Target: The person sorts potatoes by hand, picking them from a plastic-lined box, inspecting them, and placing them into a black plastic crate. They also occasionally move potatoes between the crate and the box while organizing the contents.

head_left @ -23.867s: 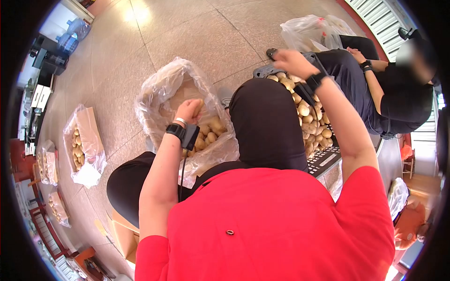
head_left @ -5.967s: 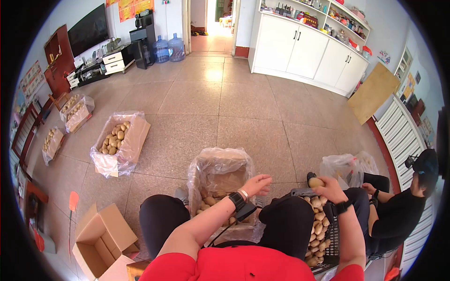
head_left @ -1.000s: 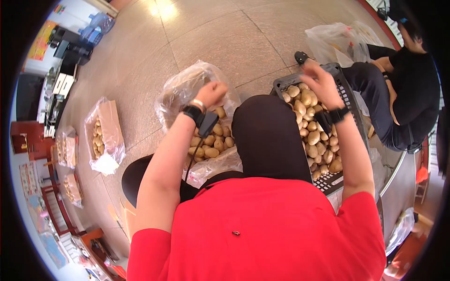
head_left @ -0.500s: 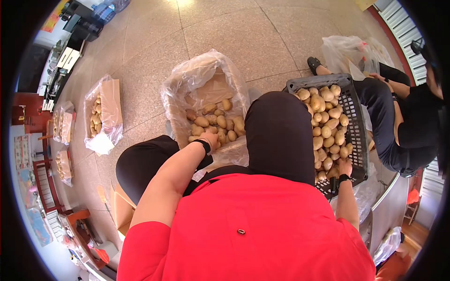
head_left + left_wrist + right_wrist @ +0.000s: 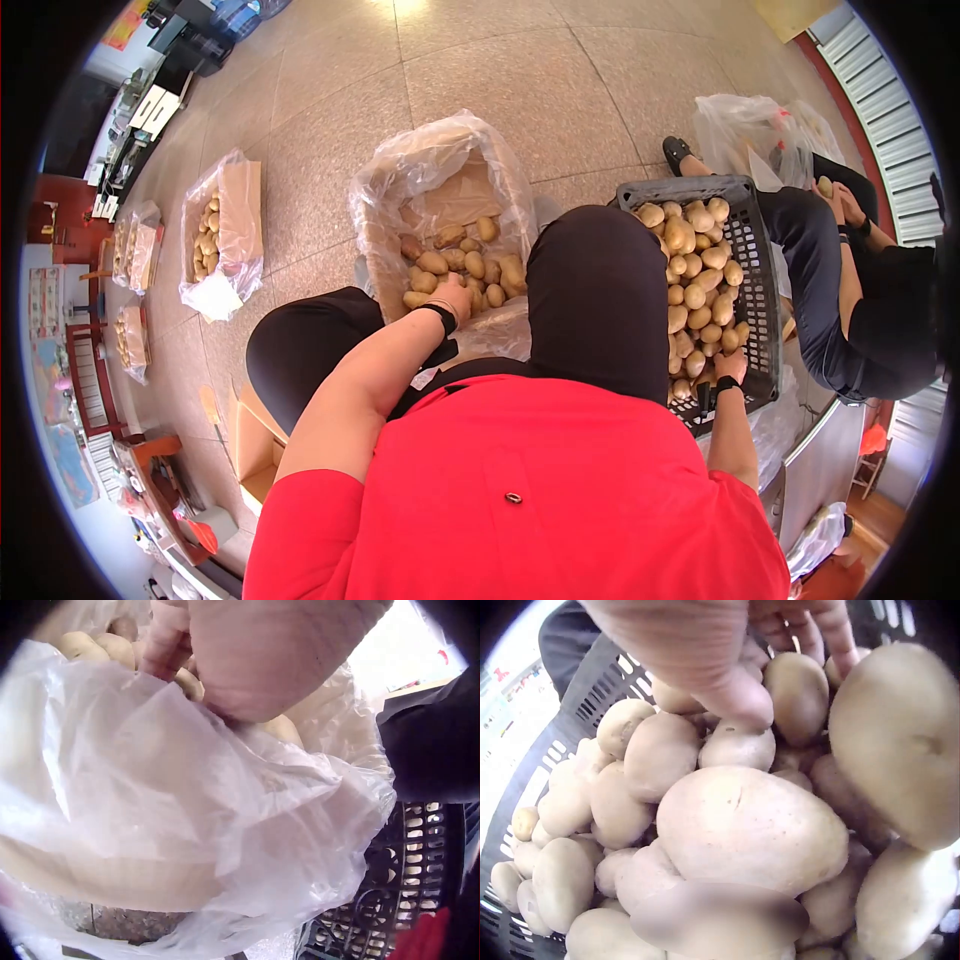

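My left hand (image 5: pixel 452 296) reaches into a carton (image 5: pixel 365 230) lined with clear plastic, touching the potatoes (image 5: pixel 432 262) at its near end. In the left wrist view, the fingers (image 5: pixel 161 649) point down among potatoes, and the plastic liner (image 5: pixel 150 780) hides part of them; I cannot tell whether they grip one. My right hand (image 5: pixel 732 366) is at the near end of a black slotted crate (image 5: pixel 765 330) full of potatoes. In the right wrist view, its thumb and spread fingers straddle a potato (image 5: pixel 799 697), the thumb tip touching a paler potato (image 5: pixel 739 746).
My knee (image 5: pixel 597 290) stands between carton and crate. Another person (image 5: pixel 850 290) sits at the right, hands around a potato (image 5: pixel 824 187). Plastic bags (image 5: pixel 745 130) lie beyond the crate. Another lined carton of potatoes (image 5: pixel 215 235) and an opened cardboard box (image 5: pixel 262 450) are at the left.
A second ago both hands were raised over the containers; they have since lowered to the potatoes at the near ends. Six seconds ago the right hand held a potato above the crate.
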Demonstrator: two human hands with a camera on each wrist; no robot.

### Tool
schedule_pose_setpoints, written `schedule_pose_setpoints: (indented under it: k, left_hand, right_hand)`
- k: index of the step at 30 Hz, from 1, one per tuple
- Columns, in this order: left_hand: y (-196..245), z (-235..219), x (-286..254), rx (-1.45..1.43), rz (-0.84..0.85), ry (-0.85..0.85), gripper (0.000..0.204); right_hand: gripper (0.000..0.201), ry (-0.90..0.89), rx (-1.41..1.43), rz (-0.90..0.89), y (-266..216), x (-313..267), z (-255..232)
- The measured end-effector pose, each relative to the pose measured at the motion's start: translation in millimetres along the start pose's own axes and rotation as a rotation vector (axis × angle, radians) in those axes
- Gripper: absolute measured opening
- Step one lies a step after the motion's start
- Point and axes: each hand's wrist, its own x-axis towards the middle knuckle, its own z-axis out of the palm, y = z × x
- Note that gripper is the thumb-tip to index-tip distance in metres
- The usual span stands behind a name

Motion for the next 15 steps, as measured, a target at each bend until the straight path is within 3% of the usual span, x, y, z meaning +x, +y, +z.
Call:
schedule_pose_setpoints:
  k: [2, 5, 12, 15]
  left_hand:
    - [-2.7, 15.2, 15.1, 0.024, 0.124, -0.019, 0.039]
    - [2.3, -3.4, -5.4, -0.142, 0.045, 0.028, 0.038]
    - [-10.9, -3.8, 1.5, -0.139, -0.057, -0.019, 0.060]
    - [-13.4, 0.7, 6.6, -0.120, -0.016, -0.016, 0.064]
  right_hand:
    - [0.053, 0.047, 0.067, -0.025, -0.7, 0.6, 2.2]
    - [0.054, 0.078, 0.108, -0.059, 7.3, 8.2, 13.2]
    - [0.060, 0.105, 0.311, -0.034, 6.0, 6.9, 4.5]
    - [0.061, 0.067, 0.299, -0.001, -1.4, -0.7, -6.6]
